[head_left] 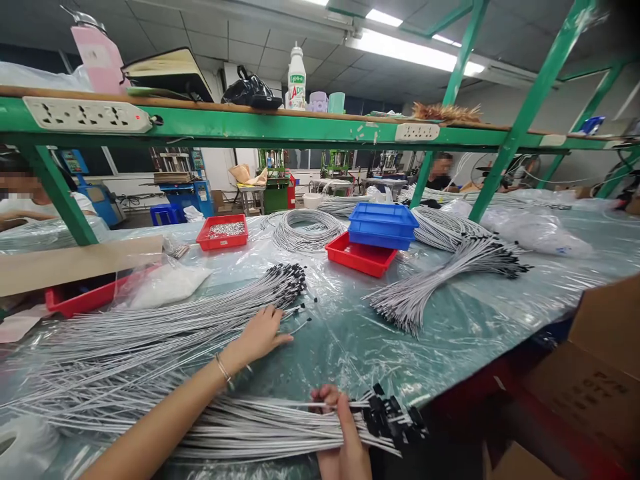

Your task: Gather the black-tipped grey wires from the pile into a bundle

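The left hand (260, 333) lies flat, fingers spread, on the wide spread of thin grey cables with black end caps (165, 320) covering the plastic-sheeted table (450, 320). The right hand (340, 427) grips a gathered bundle of the same grey cables (260, 427) at the table's near edge, apparently just behind their black ends.

Long fluorescent ceiling tubes (410, 50) gave bright, even light from far above. Glare shone off the clear crinkled plastic table cover (345, 327). Shadows were soft. Edges bowed with wide-angle distortion; near corners looked dim and slightly blurred.
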`<action>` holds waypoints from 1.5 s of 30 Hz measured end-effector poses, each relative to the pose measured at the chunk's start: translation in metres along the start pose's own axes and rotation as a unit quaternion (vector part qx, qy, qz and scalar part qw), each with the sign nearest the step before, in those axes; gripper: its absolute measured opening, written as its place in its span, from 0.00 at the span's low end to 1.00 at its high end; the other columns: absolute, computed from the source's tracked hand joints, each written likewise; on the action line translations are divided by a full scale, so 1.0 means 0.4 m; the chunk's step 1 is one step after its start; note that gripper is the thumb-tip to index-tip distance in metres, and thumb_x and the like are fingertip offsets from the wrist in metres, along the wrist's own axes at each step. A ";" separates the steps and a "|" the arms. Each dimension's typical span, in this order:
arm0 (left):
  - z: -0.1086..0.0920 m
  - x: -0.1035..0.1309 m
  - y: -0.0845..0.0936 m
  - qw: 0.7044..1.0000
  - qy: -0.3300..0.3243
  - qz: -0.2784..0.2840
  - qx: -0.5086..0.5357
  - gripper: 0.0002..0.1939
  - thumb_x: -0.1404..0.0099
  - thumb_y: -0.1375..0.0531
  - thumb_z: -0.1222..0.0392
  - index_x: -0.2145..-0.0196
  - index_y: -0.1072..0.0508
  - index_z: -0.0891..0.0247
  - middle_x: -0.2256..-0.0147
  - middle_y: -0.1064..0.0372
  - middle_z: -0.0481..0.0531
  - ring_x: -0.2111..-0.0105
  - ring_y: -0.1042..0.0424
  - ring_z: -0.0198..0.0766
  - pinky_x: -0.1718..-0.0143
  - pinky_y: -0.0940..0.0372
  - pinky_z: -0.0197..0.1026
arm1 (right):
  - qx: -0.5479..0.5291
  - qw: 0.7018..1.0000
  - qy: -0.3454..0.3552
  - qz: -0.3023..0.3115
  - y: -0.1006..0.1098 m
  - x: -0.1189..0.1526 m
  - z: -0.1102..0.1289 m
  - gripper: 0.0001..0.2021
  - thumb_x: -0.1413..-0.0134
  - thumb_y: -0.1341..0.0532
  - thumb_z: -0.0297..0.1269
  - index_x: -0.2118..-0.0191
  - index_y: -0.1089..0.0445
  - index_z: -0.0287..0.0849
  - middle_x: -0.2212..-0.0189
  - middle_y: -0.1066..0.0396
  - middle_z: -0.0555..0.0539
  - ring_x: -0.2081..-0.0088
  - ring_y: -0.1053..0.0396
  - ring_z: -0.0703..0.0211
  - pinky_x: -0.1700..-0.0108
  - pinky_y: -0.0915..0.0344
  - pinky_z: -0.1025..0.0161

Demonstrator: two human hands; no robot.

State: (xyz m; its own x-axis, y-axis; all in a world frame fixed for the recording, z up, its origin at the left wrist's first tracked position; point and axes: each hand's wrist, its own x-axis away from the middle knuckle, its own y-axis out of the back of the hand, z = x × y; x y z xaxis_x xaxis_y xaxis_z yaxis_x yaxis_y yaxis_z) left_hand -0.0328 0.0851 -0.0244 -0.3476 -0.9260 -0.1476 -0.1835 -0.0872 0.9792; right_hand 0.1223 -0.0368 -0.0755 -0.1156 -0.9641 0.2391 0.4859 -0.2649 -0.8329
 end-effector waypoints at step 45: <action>-0.116 0.080 0.082 0.952 -0.043 -0.031 0.303 0.12 0.38 0.48 0.54 0.70 0.33 0.65 0.76 0.37 0.47 0.77 0.41 0.30 0.76 0.47 0.32 | -0.007 0.998 0.023 0.064 -0.010 0.010 0.009 0.21 0.63 0.32 0.42 0.58 0.30 0.45 0.80 0.40 0.55 0.82 0.46 0.71 0.66 0.40 0.65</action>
State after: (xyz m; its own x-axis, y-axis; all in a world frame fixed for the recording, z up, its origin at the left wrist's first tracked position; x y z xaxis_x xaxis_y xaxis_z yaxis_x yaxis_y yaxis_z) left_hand -0.0072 0.0355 0.0094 -0.3876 -0.8904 -0.2388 -0.6934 0.1109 0.7120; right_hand 0.1228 -0.0396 -0.0693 -0.0924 -0.9898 0.1080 0.4867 -0.1395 -0.8624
